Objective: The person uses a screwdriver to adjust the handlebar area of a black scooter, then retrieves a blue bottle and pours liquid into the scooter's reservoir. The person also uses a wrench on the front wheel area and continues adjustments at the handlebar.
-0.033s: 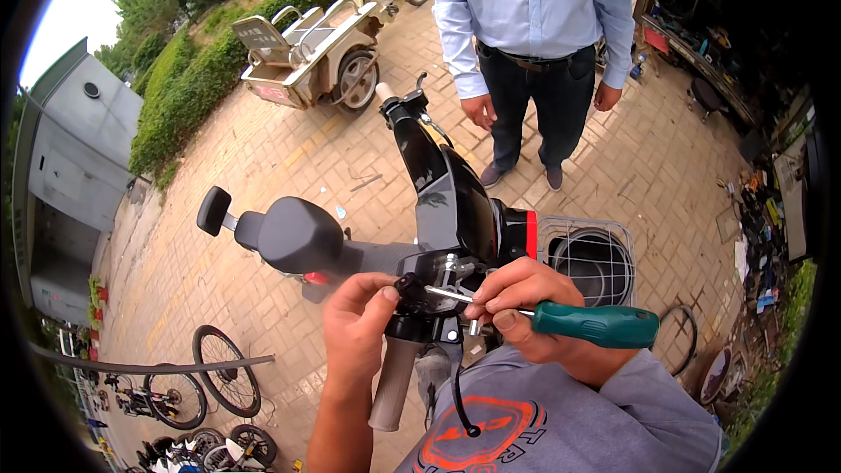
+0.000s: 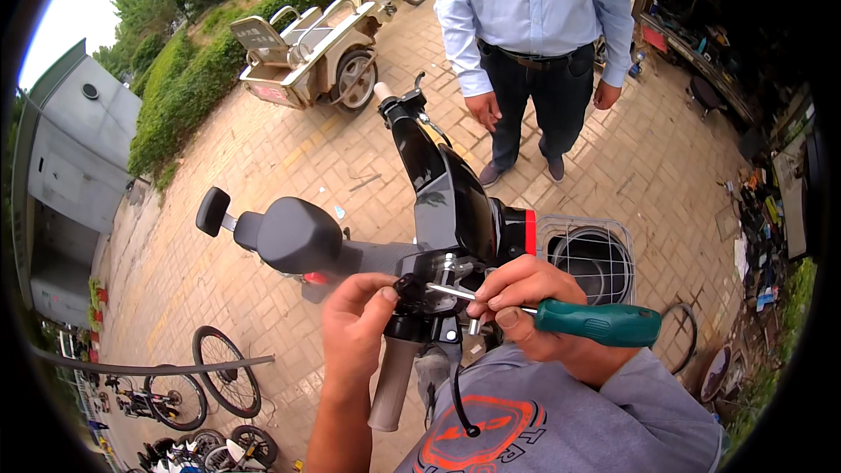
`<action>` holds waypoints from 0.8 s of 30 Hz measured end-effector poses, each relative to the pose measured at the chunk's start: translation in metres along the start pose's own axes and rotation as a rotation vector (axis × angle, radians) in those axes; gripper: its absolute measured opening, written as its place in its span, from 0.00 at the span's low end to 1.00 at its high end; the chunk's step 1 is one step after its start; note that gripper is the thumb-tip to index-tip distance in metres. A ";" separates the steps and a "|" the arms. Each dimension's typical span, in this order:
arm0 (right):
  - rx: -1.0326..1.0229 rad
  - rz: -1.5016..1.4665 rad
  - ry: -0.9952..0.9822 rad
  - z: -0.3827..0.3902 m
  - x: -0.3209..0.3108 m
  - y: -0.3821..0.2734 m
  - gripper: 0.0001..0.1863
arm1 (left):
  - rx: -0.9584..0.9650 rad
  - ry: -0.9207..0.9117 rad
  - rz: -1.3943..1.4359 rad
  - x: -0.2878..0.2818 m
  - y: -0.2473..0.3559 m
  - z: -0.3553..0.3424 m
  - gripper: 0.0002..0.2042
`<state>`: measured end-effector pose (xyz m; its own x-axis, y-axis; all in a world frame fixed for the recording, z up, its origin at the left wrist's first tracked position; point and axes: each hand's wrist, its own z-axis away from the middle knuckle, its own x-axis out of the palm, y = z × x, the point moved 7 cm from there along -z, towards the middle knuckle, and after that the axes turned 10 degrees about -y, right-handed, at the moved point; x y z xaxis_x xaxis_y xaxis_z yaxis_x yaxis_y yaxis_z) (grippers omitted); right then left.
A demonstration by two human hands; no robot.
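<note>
Left hand (image 2: 357,324) pinched on small black part (image 2: 408,287); right hand (image 2: 527,285) clamped on screwdriver (image 2: 598,323), tip near part. Brake lever (image 2: 455,385) close below hands; paving (image 2: 193,280) stretches left. Wire basket (image 2: 583,217) beyond right hand, black tub (image 2: 600,264) behind wires; inside or under, unclear.

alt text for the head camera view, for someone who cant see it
Right hand grips a green-handled screwdriver, its shaft pointing toward a small black part pinched in the left hand, beside the near handlebar grip of a scooter. A person in a light blue shirt stands beyond it on brick paving.
</note>
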<state>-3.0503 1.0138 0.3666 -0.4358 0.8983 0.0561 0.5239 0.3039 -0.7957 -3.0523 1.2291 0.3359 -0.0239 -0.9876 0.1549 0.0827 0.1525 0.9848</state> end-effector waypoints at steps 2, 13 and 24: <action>-0.004 -0.036 0.041 0.002 -0.012 -0.001 0.04 | -0.008 -0.013 -0.085 -0.002 0.005 0.001 0.05; 0.029 0.025 0.245 0.043 -0.065 0.003 0.07 | 0.360 -0.011 -0.828 0.013 0.043 0.009 0.08; 0.012 0.017 0.282 0.049 -0.076 -0.001 0.06 | 0.586 -0.033 -1.335 0.056 0.063 0.021 0.10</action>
<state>-3.0537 0.9298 0.3339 -0.2051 0.9567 0.2066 0.5205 0.2854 -0.8048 -3.0695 1.1844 0.4079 0.2211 -0.4037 -0.8878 -0.4284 -0.8580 0.2834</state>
